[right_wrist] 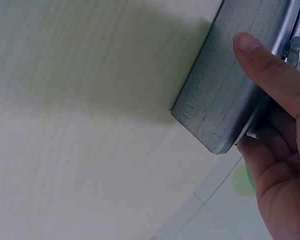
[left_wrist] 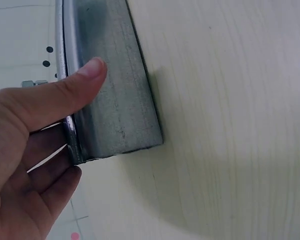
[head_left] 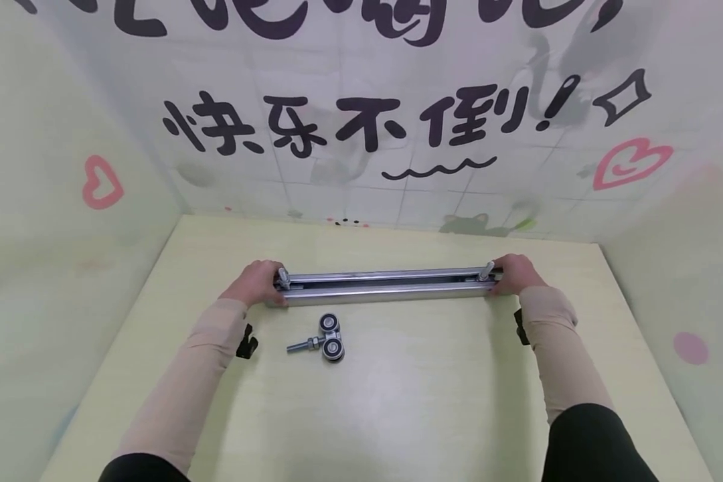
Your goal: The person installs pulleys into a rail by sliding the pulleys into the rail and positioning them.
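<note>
A long galvanized steel track rail (head_left: 385, 292) lies crosswise toward the back of the table, its slot facing up. My left hand (head_left: 255, 284) grips its left end; in the left wrist view the thumb presses the near side wall of the rail (left_wrist: 117, 100), fingers round the far side. My right hand (head_left: 516, 275) holds the right end the same way, thumb on the rail's wall (right_wrist: 215, 95). Near each end a threaded bolt sticks up from the slot, the left bolt (head_left: 284, 276) and the right bolt (head_left: 487, 270). What carries these bolts inside is hidden.
A loose roller trolley (head_left: 333, 349) with black-rimmed wheels and a threaded bolt lies on the pale wooden table (head_left: 410, 395), in front of the rail's left part. A printed white curtain (head_left: 349, 194) stands behind the table, with further panels at both sides.
</note>
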A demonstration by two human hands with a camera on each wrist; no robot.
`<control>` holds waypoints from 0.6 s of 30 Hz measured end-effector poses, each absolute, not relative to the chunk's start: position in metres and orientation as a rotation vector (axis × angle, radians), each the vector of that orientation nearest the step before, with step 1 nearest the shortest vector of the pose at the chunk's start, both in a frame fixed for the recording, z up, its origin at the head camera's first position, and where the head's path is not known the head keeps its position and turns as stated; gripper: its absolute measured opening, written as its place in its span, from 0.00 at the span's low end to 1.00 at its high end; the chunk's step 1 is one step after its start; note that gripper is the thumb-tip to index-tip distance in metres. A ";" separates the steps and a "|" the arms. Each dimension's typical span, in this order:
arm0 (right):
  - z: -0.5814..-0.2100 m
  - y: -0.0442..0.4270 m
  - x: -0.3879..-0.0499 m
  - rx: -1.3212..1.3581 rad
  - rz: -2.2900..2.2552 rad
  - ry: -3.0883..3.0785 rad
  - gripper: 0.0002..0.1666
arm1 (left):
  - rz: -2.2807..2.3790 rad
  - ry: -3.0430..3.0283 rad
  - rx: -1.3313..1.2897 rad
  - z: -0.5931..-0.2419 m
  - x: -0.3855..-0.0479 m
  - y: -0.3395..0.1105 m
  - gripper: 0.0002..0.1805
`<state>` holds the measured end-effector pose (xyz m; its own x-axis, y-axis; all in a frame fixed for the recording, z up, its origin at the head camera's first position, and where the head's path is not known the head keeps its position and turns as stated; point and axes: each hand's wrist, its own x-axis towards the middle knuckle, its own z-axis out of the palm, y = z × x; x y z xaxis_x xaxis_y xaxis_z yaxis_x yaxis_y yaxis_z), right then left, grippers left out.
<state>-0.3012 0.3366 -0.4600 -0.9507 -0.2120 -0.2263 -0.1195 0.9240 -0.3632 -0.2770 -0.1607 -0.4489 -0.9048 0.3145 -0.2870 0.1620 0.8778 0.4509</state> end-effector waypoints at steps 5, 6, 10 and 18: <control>-0.463 0.335 -0.302 -0.247 -0.485 2.836 0.30 | 0.630 2.659 0.370 -0.451 -0.277 -0.163 0.28; -0.463 0.335 -0.303 -0.249 -0.475 2.838 0.30 | 0.637 2.652 0.375 -0.452 -0.277 -0.164 0.29; -0.465 0.334 -0.304 -0.245 -0.448 2.849 0.29 | 0.716 2.604 0.383 -0.449 -0.277 -0.169 0.36; -0.462 0.333 -0.305 -0.246 -0.429 2.859 0.29 | 0.782 2.616 0.413 -0.407 -0.286 -0.162 0.41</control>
